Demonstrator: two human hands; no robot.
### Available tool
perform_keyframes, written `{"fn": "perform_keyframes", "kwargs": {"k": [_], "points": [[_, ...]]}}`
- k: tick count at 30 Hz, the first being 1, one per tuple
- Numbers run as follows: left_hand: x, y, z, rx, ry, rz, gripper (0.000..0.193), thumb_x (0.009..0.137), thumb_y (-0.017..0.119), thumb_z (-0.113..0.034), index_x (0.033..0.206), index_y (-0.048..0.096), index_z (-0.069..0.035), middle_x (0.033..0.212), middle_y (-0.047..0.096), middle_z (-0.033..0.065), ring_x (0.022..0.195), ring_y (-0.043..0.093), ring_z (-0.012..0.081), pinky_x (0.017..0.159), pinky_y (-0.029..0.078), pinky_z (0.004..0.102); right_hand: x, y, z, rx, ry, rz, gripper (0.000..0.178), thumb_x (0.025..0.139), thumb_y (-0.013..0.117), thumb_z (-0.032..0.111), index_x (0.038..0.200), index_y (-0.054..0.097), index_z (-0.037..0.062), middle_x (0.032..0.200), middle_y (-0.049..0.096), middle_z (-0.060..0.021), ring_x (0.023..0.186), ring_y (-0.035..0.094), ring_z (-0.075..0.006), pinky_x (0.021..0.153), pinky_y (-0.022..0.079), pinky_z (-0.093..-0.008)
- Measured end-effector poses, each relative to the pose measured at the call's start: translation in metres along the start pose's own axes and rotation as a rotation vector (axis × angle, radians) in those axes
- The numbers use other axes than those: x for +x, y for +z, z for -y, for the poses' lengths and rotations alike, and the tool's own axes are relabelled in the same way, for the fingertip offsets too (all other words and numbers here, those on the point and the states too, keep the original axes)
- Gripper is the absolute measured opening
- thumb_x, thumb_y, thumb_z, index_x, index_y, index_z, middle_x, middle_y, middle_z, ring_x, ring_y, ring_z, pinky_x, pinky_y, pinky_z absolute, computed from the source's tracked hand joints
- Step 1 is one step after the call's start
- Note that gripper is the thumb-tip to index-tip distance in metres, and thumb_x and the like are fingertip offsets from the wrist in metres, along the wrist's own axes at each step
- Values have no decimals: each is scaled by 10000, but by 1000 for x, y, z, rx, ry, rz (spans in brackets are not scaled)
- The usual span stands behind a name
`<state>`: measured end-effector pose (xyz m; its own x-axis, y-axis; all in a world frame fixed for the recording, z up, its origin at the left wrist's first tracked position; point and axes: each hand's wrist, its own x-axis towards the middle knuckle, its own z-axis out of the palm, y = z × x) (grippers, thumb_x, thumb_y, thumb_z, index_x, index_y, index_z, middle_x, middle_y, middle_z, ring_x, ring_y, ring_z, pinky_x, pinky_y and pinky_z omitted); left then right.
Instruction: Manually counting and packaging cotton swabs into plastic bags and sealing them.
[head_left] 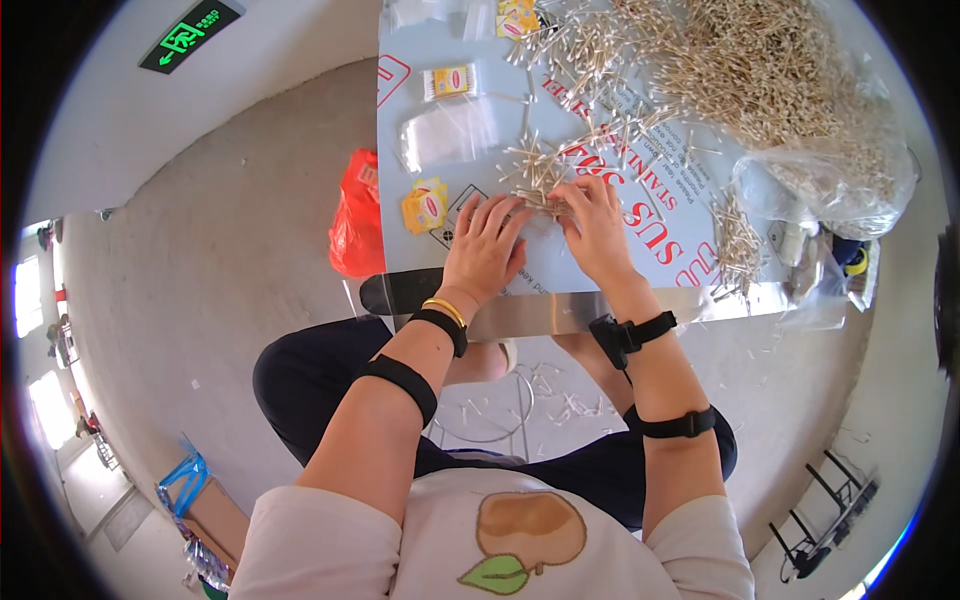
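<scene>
Between my hands a small bundle of cotton swabs (543,203) lies on the table, with more loose swabs fanned out just beyond it. My left hand (487,245) rests palm down at the bundle's left end, its fingers stretched and somewhat apart. At the other end, my right hand (598,225) has its thumb and bent fingers closed about the swabs. Left of my left hand are yellow printed cards (425,206). Farther off sit a stack of clear plastic bags (450,135) and a small filled packet with a yellow label (450,82).
A large heap of cotton swabs (770,70) spills from a clear plastic bag (830,185) at the far right. Another loose pile of swabs (737,245) is near the right front edge. A red plastic bag (357,220) hangs by the table's left edge. Swabs litter the floor below.
</scene>
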<state>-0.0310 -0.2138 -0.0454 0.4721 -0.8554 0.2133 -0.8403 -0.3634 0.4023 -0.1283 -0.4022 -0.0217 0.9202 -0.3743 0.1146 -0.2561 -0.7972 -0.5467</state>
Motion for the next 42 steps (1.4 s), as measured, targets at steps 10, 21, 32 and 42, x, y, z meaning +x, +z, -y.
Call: {"fn": "perform_keyframes", "kwargs": {"k": [10,21,32,42], "points": [[0,2,3,-28,-7,-43,394,861,691,-196,1223,568,-100,1267,554,93,1271,523,293,1220,316,525,66,6,-2,76,-1,-211,203,815,746,54,1009,703,97,1069,598,-112,1067,571,-345,930,486,-466],[-1,0,2,6,4,-64,353,868,697,-209,1186,582,-105,1233,572,64,1245,544,263,1207,334,517,140,5,0,-153,-50,203,162,824,730,157,932,774,45,866,762,-106,788,719,-279,814,555,-408],[-1,1,2,-45,-5,-73,385,853,703,-186,1207,571,-109,1251,569,77,1244,538,287,1205,332,528,21,-82,-77,441,471,96,239,887,764,229,980,746,9,790,682,-37,730,600,-124,650,464,-297],[1,2,3,-57,11,-75,372,850,704,-178,1181,558,-92,1265,561,88,1252,533,301,1208,327,528,-24,-64,-76,4,191,-95,258,818,813,170,1015,685,64,976,687,-131,955,658,-339,847,511,-455]]}}
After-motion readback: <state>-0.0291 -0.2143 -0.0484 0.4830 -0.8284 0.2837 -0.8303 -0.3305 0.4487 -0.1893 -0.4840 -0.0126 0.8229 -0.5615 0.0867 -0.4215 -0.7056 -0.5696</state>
